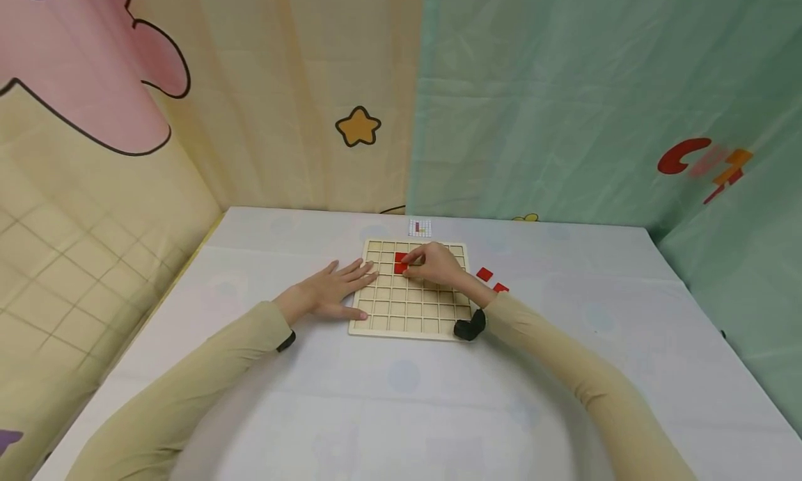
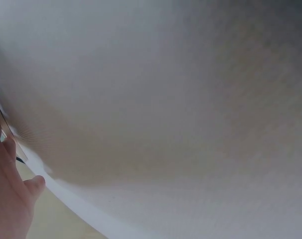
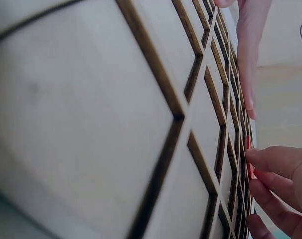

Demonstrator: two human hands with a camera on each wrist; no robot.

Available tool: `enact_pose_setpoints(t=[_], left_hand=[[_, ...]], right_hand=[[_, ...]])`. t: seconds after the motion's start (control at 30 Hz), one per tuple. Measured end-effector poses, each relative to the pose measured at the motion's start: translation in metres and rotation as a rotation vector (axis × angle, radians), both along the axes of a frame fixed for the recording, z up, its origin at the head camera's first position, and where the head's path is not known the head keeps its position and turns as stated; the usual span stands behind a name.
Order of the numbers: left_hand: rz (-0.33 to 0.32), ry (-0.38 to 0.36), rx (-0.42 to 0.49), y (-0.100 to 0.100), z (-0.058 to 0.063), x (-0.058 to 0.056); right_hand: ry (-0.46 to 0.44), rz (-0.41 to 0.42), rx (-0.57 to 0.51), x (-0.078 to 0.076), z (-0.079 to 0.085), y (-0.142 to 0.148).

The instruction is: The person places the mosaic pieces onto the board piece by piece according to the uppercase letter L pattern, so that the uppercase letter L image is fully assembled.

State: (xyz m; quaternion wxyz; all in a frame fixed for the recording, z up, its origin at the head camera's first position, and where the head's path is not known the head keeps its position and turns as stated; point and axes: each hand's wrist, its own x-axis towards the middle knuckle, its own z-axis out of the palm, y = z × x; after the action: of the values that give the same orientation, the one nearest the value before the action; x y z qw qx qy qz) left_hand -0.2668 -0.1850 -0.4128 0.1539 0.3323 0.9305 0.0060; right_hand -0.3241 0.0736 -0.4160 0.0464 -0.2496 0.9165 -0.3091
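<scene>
A wooden grid board [image 1: 382, 307] with square cells lies on the table. Two red square tiles [image 1: 401, 257] show in its upper part, one below the other. The right hand [image 1: 435, 265] reaches over the board and pinches the lower red tile [image 1: 399, 269] between thumb and fingers. In the right wrist view, its fingertips [image 3: 258, 157] are at a red tile low against the grid. Fingers spread and straight, the left hand [image 1: 332, 292] rests on the board's left edge; the left wrist view catches only part of that hand [image 2: 11, 194].
Two more red tiles lie right of the board, one [image 1: 484, 274] in full view and another [image 1: 500, 287] partly behind the right forearm. A small printed grid card [image 1: 420, 228] lies beyond the board's far edge. A white cloth covers the table [image 1: 351, 404]; patterned curtains [image 1: 532, 105] stand behind.
</scene>
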Motion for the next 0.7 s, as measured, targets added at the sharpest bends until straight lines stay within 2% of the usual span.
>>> enact_pose_setpoints(t=[0.3,0.47,0.7], left_hand=[[0.005,0.007,-0.022,0.001,0.001,0.000],[0.003,0.007,-0.025,0.003,0.003,-0.001],[0.007,0.004,-0.032,0.004,0.004,0.001]], right_hand=[[-0.016,0.010,0.020,-0.002,0.001,-0.002],[0.012,0.013,0.004,-0.001,0.001,0.002],[0.036,-0.035,-0.040,0.006,0.006,0.015]])
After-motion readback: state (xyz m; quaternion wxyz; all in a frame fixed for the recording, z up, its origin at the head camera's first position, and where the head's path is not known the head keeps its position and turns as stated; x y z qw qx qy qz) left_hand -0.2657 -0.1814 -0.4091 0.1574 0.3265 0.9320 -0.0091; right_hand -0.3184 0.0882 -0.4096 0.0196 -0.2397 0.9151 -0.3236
